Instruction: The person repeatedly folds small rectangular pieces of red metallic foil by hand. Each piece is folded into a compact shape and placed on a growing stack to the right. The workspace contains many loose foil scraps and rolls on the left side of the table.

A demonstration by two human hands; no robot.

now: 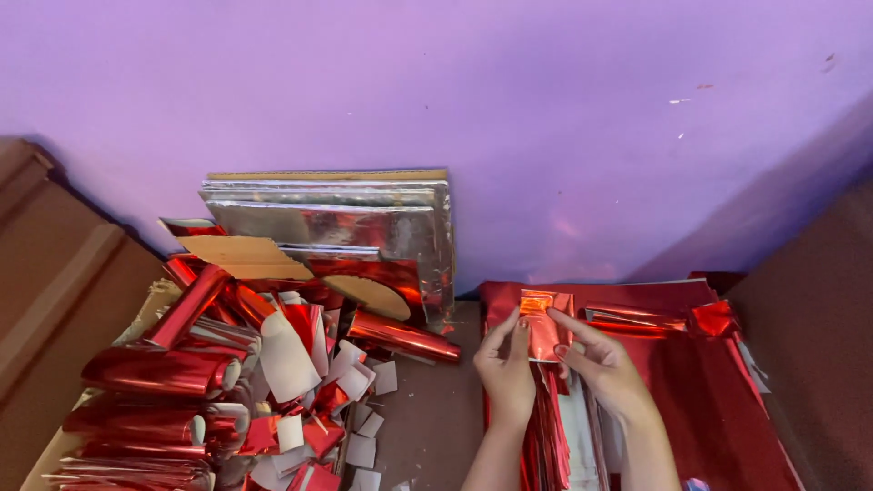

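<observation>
My left hand (pixel 506 368) and my right hand (pixel 602 364) together pinch a small folded piece of shiny red foil (pixel 543 324), held just above a large red foil sheet (pixel 673 364) on the floor at the right. The left thumb and fingers grip the piece's left edge. On its right edge rest the right fingers. Below the hands a bundle of narrow red foil strips (pixel 546 436) runs toward me between my wrists.
A heap of red foil rolls (pixel 159 371) and paper scraps (pixel 355 382) lies at the left. Silver foil boards (pixel 364 223) lean on the purple wall (pixel 546 109). A crumpled red foil piece (pixel 711 318) sits at the right. Brown panels flank both sides.
</observation>
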